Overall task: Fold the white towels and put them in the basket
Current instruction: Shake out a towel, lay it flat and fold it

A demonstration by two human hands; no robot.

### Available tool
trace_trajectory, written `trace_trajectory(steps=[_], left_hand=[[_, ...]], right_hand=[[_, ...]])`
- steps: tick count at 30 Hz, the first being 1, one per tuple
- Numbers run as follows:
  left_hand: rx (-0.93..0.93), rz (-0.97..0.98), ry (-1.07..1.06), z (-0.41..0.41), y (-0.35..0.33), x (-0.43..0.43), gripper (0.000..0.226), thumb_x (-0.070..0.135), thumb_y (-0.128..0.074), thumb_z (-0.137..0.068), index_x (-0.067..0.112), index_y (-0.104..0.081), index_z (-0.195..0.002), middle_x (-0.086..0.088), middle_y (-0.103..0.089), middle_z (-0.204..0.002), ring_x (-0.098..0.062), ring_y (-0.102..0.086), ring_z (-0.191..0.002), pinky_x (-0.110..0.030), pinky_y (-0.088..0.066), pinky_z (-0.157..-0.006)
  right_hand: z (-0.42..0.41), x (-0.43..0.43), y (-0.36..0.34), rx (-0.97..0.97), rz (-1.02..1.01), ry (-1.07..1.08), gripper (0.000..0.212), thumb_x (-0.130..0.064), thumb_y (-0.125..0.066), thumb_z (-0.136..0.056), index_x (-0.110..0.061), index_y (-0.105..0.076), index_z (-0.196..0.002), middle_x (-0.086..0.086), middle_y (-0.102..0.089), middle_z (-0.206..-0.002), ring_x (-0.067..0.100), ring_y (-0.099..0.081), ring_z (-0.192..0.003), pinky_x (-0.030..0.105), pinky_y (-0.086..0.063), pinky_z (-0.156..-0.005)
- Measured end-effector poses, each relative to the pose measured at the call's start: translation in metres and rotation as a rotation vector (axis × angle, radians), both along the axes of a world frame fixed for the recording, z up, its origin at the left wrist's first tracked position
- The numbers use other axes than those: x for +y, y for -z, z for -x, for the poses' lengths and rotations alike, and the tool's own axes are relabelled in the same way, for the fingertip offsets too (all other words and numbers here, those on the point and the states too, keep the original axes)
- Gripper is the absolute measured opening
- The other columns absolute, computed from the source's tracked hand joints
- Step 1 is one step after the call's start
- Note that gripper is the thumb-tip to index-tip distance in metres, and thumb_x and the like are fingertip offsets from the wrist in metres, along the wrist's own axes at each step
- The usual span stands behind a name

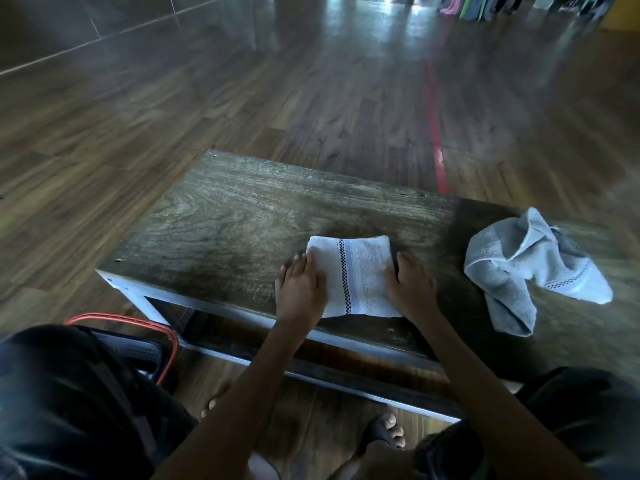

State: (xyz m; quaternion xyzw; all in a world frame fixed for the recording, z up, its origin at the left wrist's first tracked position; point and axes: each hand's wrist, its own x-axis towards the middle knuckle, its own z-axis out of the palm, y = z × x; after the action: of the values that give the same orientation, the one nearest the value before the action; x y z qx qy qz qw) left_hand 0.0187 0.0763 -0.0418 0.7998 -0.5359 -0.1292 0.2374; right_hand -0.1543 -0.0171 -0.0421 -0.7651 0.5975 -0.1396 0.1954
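A folded white towel (356,271) with a black checkered stripe lies flat near the front edge of the low wooden table (242,216). My left hand (301,289) rests flat on its left edge, fingers straight. My right hand (412,285) presses on its right edge, fingers slightly bent over the border. A second white towel (526,268) lies crumpled on the table's right part, apart from both hands. The basket (152,341), black with an orange rim, stands on the floor at the lower left, mostly hidden by my knee.
Wooden floor surrounds the table, with a red line (434,133) running away behind it. My bare feet (388,431) are on the floor under the table's near edge. Hanging clothes show at the far top right.
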Motion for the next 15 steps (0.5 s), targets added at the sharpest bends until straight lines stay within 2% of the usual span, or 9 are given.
trace_trajectory(steps=[3,6,9,11,12,13,14,15], left_hand=[[-0.005,-0.045,-0.044,-0.006,-0.014,-0.004,0.054,0.030,-0.038,-0.099,0.012,-0.025,-0.148,-0.012,-0.044,-0.142,-0.031,-0.037,-0.131,-0.051,-0.032,-0.105],[0.052,-0.121,-0.080,-0.007,-0.018,-0.010,0.050,0.029,-0.045,-0.096,0.010,-0.032,-0.140,-0.018,-0.045,-0.135,-0.037,-0.045,-0.122,-0.055,-0.046,-0.093],[0.100,-0.124,-0.089,-0.001,-0.017,-0.014,0.045,0.024,-0.045,-0.094,0.007,-0.037,-0.134,-0.021,-0.053,-0.124,-0.040,-0.054,-0.112,-0.055,-0.050,-0.087],[0.171,-0.084,-0.107,-0.001,-0.019,-0.015,0.043,0.017,-0.044,-0.091,0.004,-0.040,-0.132,-0.022,-0.057,-0.116,-0.039,-0.058,-0.105,-0.053,-0.052,-0.084],[0.242,-0.062,-0.123,-0.001,-0.020,-0.015,0.043,0.015,-0.042,-0.090,0.003,-0.041,-0.131,-0.021,-0.057,-0.114,-0.036,-0.059,-0.101,-0.049,-0.053,-0.081],[0.327,-0.038,-0.141,-0.002,-0.022,-0.015,0.043,0.014,-0.041,-0.090,0.004,-0.040,-0.132,-0.020,-0.057,-0.114,-0.033,-0.059,-0.097,-0.043,-0.054,-0.077],[0.411,-0.021,-0.158,-0.002,-0.024,-0.015,0.044,0.013,-0.041,-0.090,0.005,-0.039,-0.133,-0.017,-0.056,-0.114,-0.029,-0.058,-0.093,-0.037,-0.052,-0.071],[0.488,-0.007,-0.173,-0.002,-0.027,-0.014,0.045,0.012,-0.042,-0.090,0.007,-0.039,-0.135,-0.015,-0.056,-0.114,-0.026,-0.057,-0.092,-0.032,-0.049,-0.068]], right_hand=[[-0.003,0.001,-0.006,0.027,0.008,0.030,0.042,-0.045,-0.036,-0.093,-0.012,-0.059,-0.108,0.008,-0.048,-0.133,0.026,-0.036,-0.127,0.047,-0.024,-0.106],[-0.007,-0.001,-0.013,0.011,-0.061,0.065,0.039,-0.044,-0.045,-0.089,-0.012,-0.059,-0.107,0.011,-0.041,-0.133,0.029,-0.030,-0.127,0.045,-0.024,-0.105],[-0.008,-0.006,-0.016,-0.026,-0.207,0.115,0.045,-0.045,-0.050,-0.083,-0.010,-0.060,-0.111,0.013,-0.028,-0.144,0.033,-0.021,-0.132,0.047,-0.024,-0.107],[-0.011,-0.006,-0.017,-0.061,-0.258,0.122,0.046,-0.047,-0.050,-0.080,-0.010,-0.060,-0.104,0.013,-0.039,-0.135,0.033,-0.030,-0.127,0.045,-0.032,-0.101],[-0.013,-0.006,-0.018,-0.120,-0.267,0.124,0.046,-0.051,-0.050,-0.075,-0.011,-0.059,-0.095,0.013,-0.050,-0.119,0.031,-0.043,-0.117,0.042,-0.039,-0.091],[-0.015,-0.005,-0.021,-0.193,-0.265,0.131,0.046,-0.053,-0.047,-0.070,-0.011,-0.057,-0.085,0.010,-0.058,-0.098,0.029,-0.056,-0.097,0.037,-0.044,-0.077],[-0.017,-0.004,-0.022,-0.252,-0.267,0.130,0.043,-0.053,-0.045,-0.067,-0.012,-0.054,-0.076,0.006,-0.058,-0.079,0.023,-0.059,-0.075,0.033,-0.043,-0.063],[-0.019,-0.002,-0.024,-0.287,-0.283,0.123,0.038,-0.051,-0.045,-0.069,-0.013,-0.051,-0.071,0.002,-0.053,-0.067,0.017,-0.053,-0.059,0.030,-0.040,-0.054]])
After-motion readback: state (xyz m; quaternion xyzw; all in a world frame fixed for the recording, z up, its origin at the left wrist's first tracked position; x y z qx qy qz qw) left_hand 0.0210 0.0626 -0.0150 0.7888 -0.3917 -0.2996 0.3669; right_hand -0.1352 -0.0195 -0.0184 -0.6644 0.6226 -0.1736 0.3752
